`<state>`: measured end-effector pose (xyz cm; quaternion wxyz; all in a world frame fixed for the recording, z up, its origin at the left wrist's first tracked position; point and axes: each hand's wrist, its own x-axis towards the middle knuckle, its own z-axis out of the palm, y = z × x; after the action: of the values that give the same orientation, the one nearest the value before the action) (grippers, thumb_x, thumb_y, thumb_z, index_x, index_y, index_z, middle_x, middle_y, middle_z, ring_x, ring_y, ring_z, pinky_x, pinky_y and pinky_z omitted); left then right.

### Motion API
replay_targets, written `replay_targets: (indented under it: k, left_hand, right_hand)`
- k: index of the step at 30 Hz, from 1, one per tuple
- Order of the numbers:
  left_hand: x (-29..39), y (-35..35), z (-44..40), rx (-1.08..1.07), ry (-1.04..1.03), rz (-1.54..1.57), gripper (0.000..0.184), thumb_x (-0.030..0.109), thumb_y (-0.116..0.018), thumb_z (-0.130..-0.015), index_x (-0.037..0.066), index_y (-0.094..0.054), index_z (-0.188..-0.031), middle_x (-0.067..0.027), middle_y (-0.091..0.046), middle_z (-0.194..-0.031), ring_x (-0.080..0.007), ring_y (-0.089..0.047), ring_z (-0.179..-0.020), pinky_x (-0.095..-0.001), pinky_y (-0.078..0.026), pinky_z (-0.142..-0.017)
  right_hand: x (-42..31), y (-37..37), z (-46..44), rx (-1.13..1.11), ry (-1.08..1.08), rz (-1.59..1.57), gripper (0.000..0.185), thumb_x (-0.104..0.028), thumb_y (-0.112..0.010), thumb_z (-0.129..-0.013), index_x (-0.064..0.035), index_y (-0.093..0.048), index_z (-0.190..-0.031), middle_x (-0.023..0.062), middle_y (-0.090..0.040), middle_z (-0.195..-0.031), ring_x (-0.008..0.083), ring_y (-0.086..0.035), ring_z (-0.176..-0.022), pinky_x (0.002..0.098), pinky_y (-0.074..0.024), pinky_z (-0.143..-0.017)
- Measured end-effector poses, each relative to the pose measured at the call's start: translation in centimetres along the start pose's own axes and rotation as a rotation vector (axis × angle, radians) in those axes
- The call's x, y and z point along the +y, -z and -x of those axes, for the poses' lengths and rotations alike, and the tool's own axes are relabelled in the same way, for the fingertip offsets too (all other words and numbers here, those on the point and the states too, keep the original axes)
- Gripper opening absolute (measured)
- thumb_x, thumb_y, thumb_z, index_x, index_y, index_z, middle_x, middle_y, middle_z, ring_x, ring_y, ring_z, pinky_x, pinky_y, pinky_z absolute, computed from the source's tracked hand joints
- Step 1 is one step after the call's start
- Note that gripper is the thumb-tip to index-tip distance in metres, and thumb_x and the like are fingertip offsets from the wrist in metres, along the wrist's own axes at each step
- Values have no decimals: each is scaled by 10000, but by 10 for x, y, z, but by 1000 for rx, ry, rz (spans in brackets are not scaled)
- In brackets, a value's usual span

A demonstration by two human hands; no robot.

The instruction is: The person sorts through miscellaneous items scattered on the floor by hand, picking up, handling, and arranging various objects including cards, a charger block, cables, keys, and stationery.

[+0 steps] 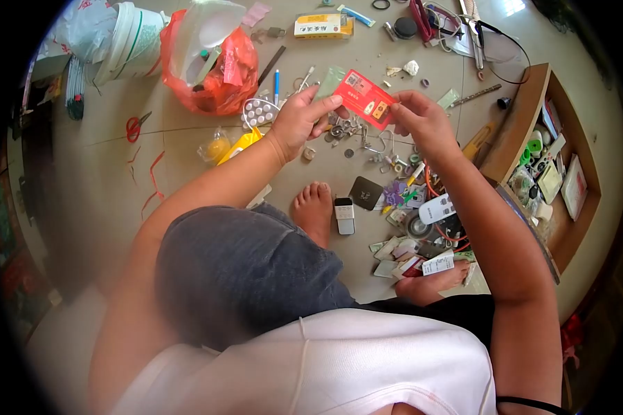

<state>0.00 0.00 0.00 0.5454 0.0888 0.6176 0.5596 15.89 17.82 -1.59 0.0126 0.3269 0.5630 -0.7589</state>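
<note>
A red card (364, 99) with a QR code and small pictures is held up over the floor between my two hands. My left hand (303, 119) pinches its left end, thumb on top, beside a pale green translucent piece (331, 81). At the card's right end, my right hand (422, 122) grips the edge between thumb and fingers. Small metal parts and rings (346, 131) lie scattered on the floor below the card. A blister pack of white pills (259, 112) and a yellow packet (240, 145) lie near my left wrist.
An orange-red plastic bag (208, 93) and a white bucket (133, 43) stand at the upper left. Red scissors (137, 127) lie below them. At the right is a wooden drawer (497, 149) of small items. A white remote (437, 208) and black square box (365, 193) lie near my feet.
</note>
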Motion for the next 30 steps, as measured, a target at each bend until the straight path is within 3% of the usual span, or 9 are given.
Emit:
replay_targets:
  k: [30]
  left_hand:
    - [0, -1, -1, -27, -5, 26, 239, 234, -615, -894, 47, -560, -1033, -68, -632, -871, -45, -408, -490, -169, -303, -438]
  right_hand:
    - [-1, 1, 0, 6, 5, -18, 184, -135, -583, -930, 3, -600, -1050, 6, -610, -777, 62, -521, -623, 207, -447, -585]
